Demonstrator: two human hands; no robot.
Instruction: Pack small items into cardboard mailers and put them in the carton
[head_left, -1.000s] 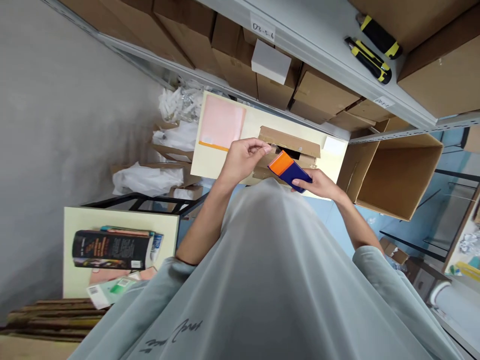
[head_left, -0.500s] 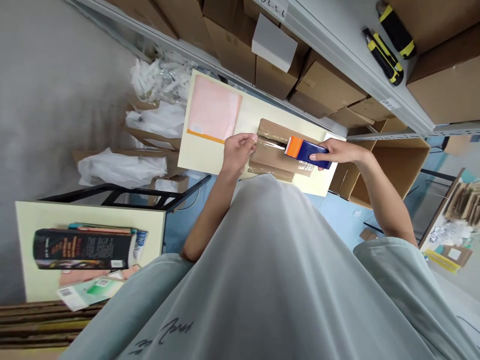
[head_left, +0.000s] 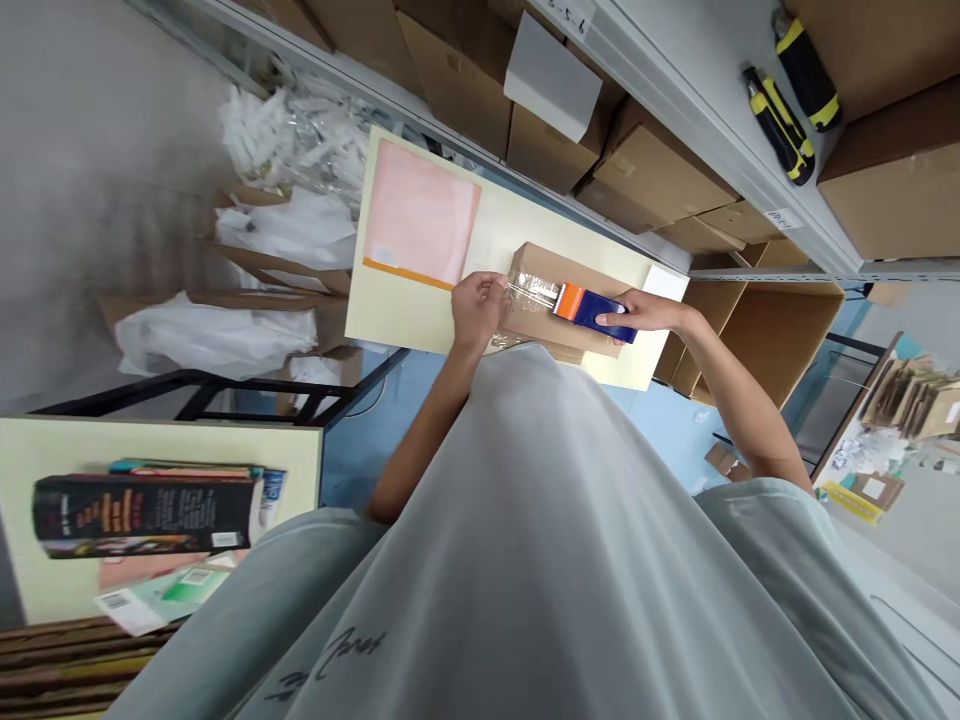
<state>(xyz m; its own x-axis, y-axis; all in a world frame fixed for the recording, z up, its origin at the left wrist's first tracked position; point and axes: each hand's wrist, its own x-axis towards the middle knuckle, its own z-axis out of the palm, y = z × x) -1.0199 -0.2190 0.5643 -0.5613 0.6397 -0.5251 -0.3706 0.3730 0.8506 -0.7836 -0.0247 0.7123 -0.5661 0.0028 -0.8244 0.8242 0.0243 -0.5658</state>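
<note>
A flat cardboard box (head_left: 559,262) lies on the pale table (head_left: 412,335) in front of me, with shiny clear tape (head_left: 536,290) along its left part. My right hand (head_left: 634,310) is wrapped round a tape dispenser (head_left: 592,308), dark blue with an orange toothed end. The dispenser is over the middle of the box, its orange end facing left. At the box's left end, the fingers of my left hand (head_left: 480,305) are pinched together on the clear tape. Tape spans from these fingers to the dispenser's orange end.
Left of the box lies a pink sheet with an orange edge (head_left: 424,210). Shelves hold cardboard boxes (head_left: 551,150) and two yellow-black utility knives (head_left: 780,130). An open carton (head_left: 780,330) stands at the right. Books (head_left: 150,510) rest on another table at the left.
The dispenser has moved left, nearer my left hand and lower onto the box. The clear tape now lies broader across the box's left part. The whole view has shifted slightly.
</note>
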